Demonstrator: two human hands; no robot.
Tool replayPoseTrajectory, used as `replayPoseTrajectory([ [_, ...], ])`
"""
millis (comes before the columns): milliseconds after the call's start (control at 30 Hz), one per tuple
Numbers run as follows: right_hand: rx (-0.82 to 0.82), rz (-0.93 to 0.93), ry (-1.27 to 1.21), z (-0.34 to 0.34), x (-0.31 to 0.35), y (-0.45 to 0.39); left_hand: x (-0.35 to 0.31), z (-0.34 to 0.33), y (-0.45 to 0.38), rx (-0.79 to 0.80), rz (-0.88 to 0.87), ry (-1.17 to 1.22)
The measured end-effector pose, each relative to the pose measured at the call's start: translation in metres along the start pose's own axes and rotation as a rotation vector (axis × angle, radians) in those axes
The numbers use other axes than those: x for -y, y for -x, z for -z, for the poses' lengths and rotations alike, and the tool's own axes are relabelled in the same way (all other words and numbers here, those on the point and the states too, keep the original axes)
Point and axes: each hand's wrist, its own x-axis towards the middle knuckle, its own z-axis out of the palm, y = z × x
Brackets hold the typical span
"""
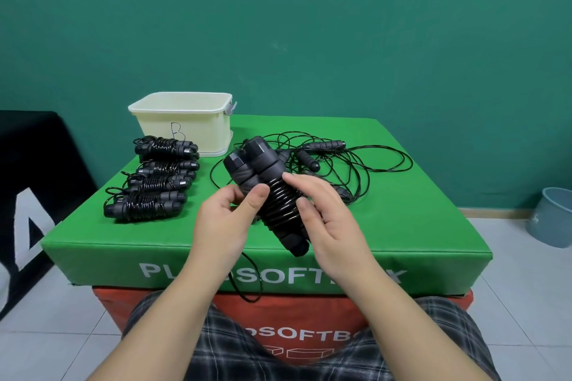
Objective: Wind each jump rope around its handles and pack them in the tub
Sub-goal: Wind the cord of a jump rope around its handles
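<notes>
While my left hand (227,216) pinches the paired handles (263,192) between thumb and fingers, my right hand (325,213) curls around the coiled part from the other side, so both hands are closed on the same jump rope, held up just above the green pad (402,226). The cord is thin, glossy and springy; I judge it will try to uncoil the moment I ease off, so the hold belongs right over the wraps, not on the bare handle ends. The handles look light, stiff and matte, easy to grip. A loose tail of cord (247,272) hangs below my left hand, over the pad's front edge, and I reckon it needs winding or tucking in.

Beyond my left hand lie four wound bundles (151,182) in a row, and past them stands the cream tub (182,120), whose inside I cannot see. Beyond my right hand sprawls a tangle of unwound ropes (325,158); those loops will likely snag each other, so I would lift them by a handle, not the cord.
</notes>
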Motion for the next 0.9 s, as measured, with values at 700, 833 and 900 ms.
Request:
replayPoseTrajectory([
  [700, 0.037, -0.186, 0.353, 0.008, -0.005, -0.002, 0.017, 0.003, 0.001, 0.204, -0.48, -0.487],
  [833, 0.007, -0.201, 0.158, 0.008, -0.003, -0.001, 0.019, 0.01, -0.004, 0.29, -0.493, -0.418],
  [900, -0.002, -0.234, 0.037, 0.007, 0.002, 0.0, 0.02, 0.01, -0.005, 0.266, -0.407, -0.37],
])
